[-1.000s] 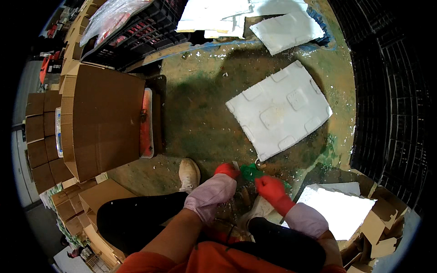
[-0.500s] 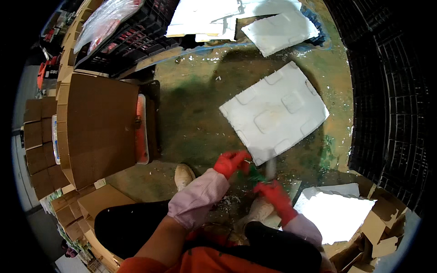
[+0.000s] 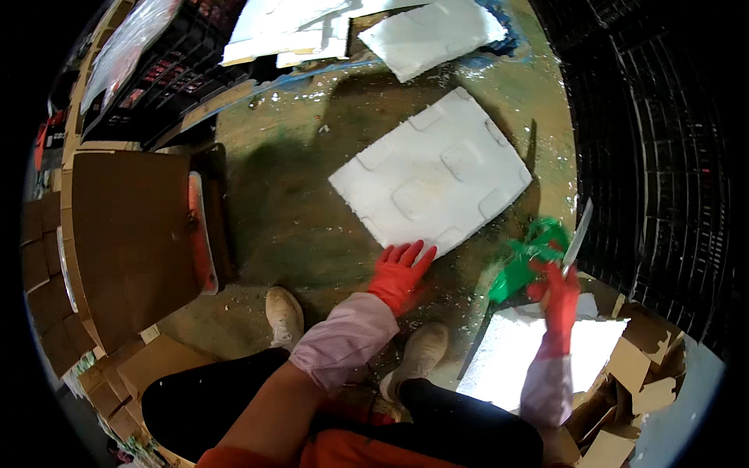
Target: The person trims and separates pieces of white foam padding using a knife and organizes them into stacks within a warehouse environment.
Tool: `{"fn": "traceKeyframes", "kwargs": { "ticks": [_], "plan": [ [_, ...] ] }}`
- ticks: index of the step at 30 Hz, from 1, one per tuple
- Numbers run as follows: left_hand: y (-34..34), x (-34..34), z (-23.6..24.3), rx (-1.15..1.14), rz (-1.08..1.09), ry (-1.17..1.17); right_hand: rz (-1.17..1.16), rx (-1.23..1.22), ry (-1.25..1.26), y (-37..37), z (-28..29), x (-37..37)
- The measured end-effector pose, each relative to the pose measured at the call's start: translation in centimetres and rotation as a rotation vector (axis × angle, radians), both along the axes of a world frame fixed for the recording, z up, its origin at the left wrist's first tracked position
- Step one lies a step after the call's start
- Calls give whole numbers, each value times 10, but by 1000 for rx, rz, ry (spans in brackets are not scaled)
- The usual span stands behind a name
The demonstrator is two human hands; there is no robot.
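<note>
My left hand (image 3: 398, 277), in a red glove with a pink sleeve, is open, its spread fingers at the near corner of a white foam slab (image 3: 429, 164) with moulded recesses. My right hand (image 3: 558, 300), also red-gloved, is closed on a knife whose long, pale blade (image 3: 578, 236) points up beside the black stack. Crumpled green plastic (image 3: 515, 273) is just left of my right hand, blurred; I cannot tell whether that hand holds it too. My two light shoes (image 3: 425, 351) are below the slab.
Cardboard boxes (image 3: 129, 242) stand at the left, a black crate (image 3: 148, 90) with plastic-wrapped contents at upper left. Stacked black crates (image 3: 636, 156) line the right side. More foam pieces (image 3: 425, 35) lie at the top, another bright one (image 3: 507, 363) at lower right beside torn cardboard (image 3: 616, 444).
My left hand has moved up to the slab and spread its fingers. My right hand has moved up and right with the knife. The green plastic has shifted right. The view has shifted.
</note>
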State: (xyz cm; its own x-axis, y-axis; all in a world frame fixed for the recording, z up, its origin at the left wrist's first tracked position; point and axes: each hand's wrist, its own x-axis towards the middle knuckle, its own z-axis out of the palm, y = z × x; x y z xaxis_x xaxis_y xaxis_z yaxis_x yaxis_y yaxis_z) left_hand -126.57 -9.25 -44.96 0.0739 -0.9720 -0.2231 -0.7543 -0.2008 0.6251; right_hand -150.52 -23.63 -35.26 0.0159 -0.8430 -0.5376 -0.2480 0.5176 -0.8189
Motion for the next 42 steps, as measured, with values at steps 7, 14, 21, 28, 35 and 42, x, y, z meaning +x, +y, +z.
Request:
{"fn": "traceKeyframes", "kwargs": {
  "ticks": [7,14,21,28,35,42],
  "plan": [
    [9,30,-15,97,-221,-355,18,-1,343,-107,-8,-49],
    [79,122,-7,447,-177,-535,121,-265,1167,-119,-51,-117],
    [89,125,2,324,-96,-498,79,-420,1171,-88,22,-110],
    [112,134,-26,165,-285,-491,-21,-563,661,-28,18,-59],
    [84,93,8,240,-355,-293,472,-322,526,13,-78,31],
    [33,43,-7,264,-365,-489,591,138,291,1,-36,147]
  ]
}}
